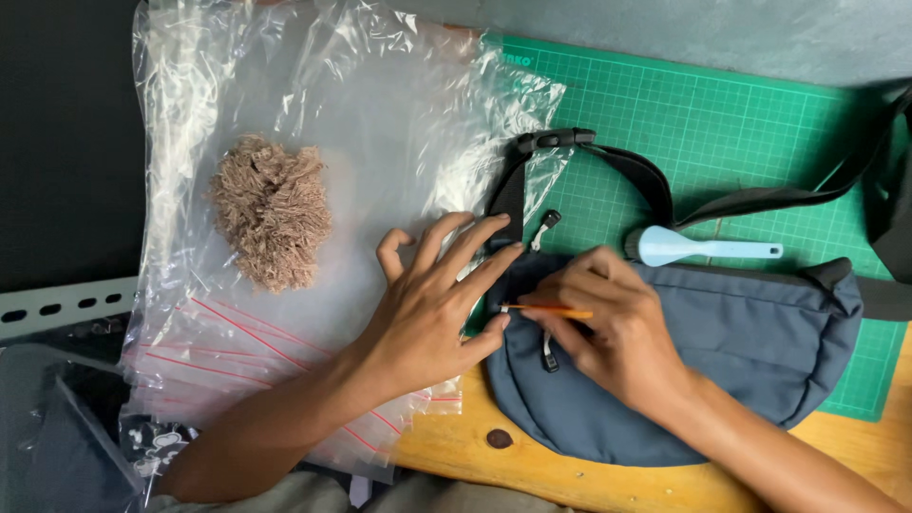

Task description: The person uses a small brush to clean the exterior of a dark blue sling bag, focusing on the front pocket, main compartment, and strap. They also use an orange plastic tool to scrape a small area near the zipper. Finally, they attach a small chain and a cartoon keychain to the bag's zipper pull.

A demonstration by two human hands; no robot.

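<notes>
A blue-grey waist bag (722, 351) lies on a green cutting mat (722, 123), its black strap and buckle (556, 140) running up and to the right. My right hand (608, 323) rests on the bag's left part and pinches a thin orange stick (556, 311) that points left toward the bag's edge. My left hand (437, 304) has its fingers spread, with the fingertips pressing the bag's left end beside a zipper pull (543, 228). A second zipper pull (549, 356) hangs below my right fingers.
A large clear plastic bag (313, 104) lies at the left with a tuft of beige fuzzy fibre (271, 211) on it. Small zip bags with red lines (218, 361) are stacked below. A light blue plastic spoon (698, 249) lies above the bag. The wooden table edge (532, 470) shows in front.
</notes>
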